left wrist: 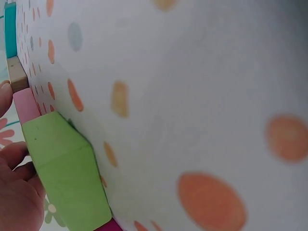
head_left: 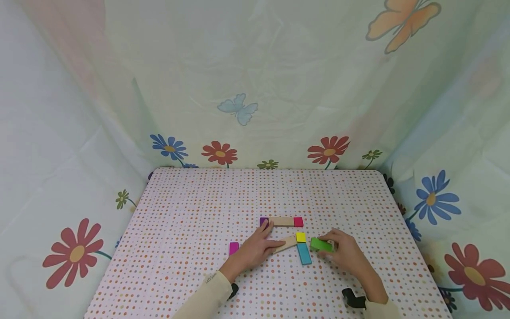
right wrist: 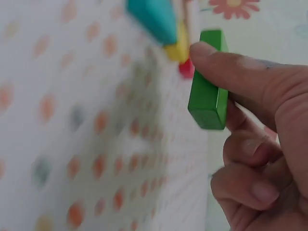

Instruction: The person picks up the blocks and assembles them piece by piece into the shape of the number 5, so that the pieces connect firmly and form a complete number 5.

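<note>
My right hand (head_left: 345, 251) pinches a green block (head_left: 321, 244) between thumb and fingers, just right of the yellow block (head_left: 300, 238). In the right wrist view the green block (right wrist: 208, 91) is held off the dotted cloth. The left hand (head_left: 253, 248) lies low over the blocks with its fingers extended toward the purple block (head_left: 263, 220). Its thumb reaches the left end of a plain wooden block (head_left: 287, 243). Beside that hand, the left wrist view shows a light green block (left wrist: 67, 168) and a pink block (left wrist: 27, 105), both hidden in the head view.
A blue block (head_left: 304, 254) touches the yellow one. Farther back lies another plain wooden block (head_left: 281, 222) with a red block (head_left: 298, 222) at its right end. A magenta block (head_left: 233, 248) sits left of the left hand. Flowered curtains (head_left: 255, 66) surround the dotted tabletop (head_left: 191, 199).
</note>
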Demonstrator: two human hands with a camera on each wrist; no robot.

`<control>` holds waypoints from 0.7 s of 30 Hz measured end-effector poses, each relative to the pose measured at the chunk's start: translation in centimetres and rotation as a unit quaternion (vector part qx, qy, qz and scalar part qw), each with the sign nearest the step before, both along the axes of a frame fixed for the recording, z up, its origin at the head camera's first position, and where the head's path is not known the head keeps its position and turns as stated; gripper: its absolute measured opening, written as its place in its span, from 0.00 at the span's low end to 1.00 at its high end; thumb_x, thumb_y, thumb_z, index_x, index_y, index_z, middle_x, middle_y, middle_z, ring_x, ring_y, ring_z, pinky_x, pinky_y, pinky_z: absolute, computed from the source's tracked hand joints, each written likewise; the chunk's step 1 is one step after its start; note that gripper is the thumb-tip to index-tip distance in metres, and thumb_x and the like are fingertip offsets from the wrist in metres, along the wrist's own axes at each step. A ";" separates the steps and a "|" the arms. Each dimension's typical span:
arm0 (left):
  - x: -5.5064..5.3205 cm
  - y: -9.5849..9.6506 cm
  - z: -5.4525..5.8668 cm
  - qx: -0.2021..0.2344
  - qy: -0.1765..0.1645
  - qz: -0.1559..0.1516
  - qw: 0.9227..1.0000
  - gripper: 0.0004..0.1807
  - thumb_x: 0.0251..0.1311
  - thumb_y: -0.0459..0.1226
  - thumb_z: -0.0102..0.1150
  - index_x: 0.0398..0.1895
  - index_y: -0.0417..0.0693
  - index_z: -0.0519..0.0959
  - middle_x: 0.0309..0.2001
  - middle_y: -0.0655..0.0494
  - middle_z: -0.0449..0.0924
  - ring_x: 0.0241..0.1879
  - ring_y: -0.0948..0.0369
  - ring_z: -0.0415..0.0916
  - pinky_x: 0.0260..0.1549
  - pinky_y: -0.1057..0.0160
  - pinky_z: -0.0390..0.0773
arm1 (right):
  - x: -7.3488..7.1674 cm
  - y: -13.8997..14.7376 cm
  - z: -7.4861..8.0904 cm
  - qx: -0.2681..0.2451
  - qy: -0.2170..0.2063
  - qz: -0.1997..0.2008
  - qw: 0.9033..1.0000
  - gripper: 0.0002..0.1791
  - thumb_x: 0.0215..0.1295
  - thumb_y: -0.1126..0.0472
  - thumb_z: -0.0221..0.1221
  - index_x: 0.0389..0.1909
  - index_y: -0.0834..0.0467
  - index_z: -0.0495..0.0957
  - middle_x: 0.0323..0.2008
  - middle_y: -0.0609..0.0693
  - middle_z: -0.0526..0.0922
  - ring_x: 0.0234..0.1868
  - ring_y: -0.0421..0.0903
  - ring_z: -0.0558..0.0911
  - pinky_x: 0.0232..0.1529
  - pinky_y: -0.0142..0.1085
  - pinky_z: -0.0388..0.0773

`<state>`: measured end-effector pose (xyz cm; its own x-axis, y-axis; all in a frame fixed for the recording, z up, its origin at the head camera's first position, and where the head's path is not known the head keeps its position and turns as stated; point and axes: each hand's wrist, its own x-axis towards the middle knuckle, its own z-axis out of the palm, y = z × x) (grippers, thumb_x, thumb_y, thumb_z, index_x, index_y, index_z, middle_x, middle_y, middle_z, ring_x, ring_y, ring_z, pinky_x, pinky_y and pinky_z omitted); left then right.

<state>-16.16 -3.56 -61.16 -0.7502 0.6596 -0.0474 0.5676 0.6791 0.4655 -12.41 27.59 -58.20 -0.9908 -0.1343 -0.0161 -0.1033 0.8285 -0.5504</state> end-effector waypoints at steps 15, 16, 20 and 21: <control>-0.2 0.1 0.0 -0.008 0.021 -0.001 1.000 0.21 0.81 0.45 0.53 0.72 0.73 0.77 0.86 0.43 0.49 0.87 0.44 0.44 0.80 0.44 0.64 | -1.0 -6.5 0.3 -0.105 -0.074 0.198 0.972 0.21 0.50 0.61 0.82 0.47 0.55 0.92 0.34 0.42 0.81 0.30 0.34 0.67 0.33 0.28 0.68; -0.2 0.1 0.0 -0.008 0.023 -0.001 1.000 0.21 0.80 0.45 0.53 0.72 0.73 0.77 0.86 0.43 0.49 0.87 0.44 0.45 0.80 0.44 0.64 | -1.0 -6.8 0.2 -0.100 -0.074 0.208 0.970 0.20 0.50 0.61 0.82 0.46 0.55 0.92 0.35 0.42 0.81 0.31 0.34 0.68 0.33 0.27 0.69; -0.2 0.1 -0.2 -0.002 0.025 -0.003 1.000 0.21 0.80 0.45 0.54 0.72 0.72 0.78 0.86 0.43 0.49 0.87 0.43 0.45 0.80 0.44 0.64 | -0.8 -7.8 -0.3 -0.075 -0.088 0.214 0.970 0.19 0.48 0.62 0.82 0.44 0.53 0.92 0.36 0.43 0.82 0.33 0.36 0.71 0.36 0.27 0.70; -0.1 0.1 -0.3 0.000 0.024 -0.003 1.000 0.21 0.80 0.45 0.54 0.72 0.72 0.78 0.86 0.43 0.49 0.87 0.43 0.45 0.80 0.44 0.63 | -0.7 -8.0 -0.4 -0.066 -0.091 0.210 0.971 0.19 0.48 0.62 0.82 0.44 0.52 0.92 0.36 0.43 0.82 0.33 0.36 0.72 0.36 0.27 0.70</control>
